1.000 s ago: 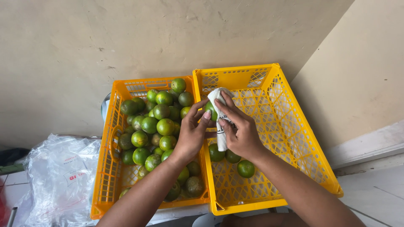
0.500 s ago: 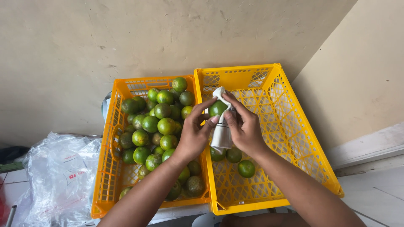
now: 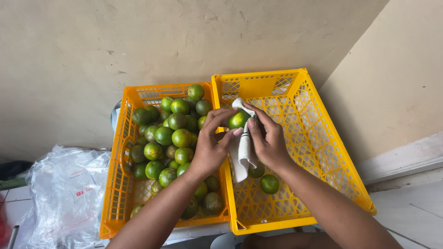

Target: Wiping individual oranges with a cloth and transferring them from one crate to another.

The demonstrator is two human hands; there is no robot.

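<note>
Starting at the far left, a clear plastic bag (image 3: 64,193) lies crumpled, well apart from both hands. Next comes the left yellow crate (image 3: 115,193), heaped with green citrus fruits (image 3: 161,143), directly beneath and beyond the left hand (image 3: 210,150). That hand is half curled, its fingertips closed on a single green fruit (image 3: 238,119) held between the two hands; the fruit is round, so no long axis or pointing direction can be told. The white cloth (image 3: 240,154) hangs below the fruit, its long axis running roughly down toward the wearer. The right hand (image 3: 267,143) grips this cloth, fingers bent over its upper end against the fruit. Under it sits the right yellow crate (image 3: 323,152), with a few loose fruits (image 3: 269,184) just below the wrist.
</note>
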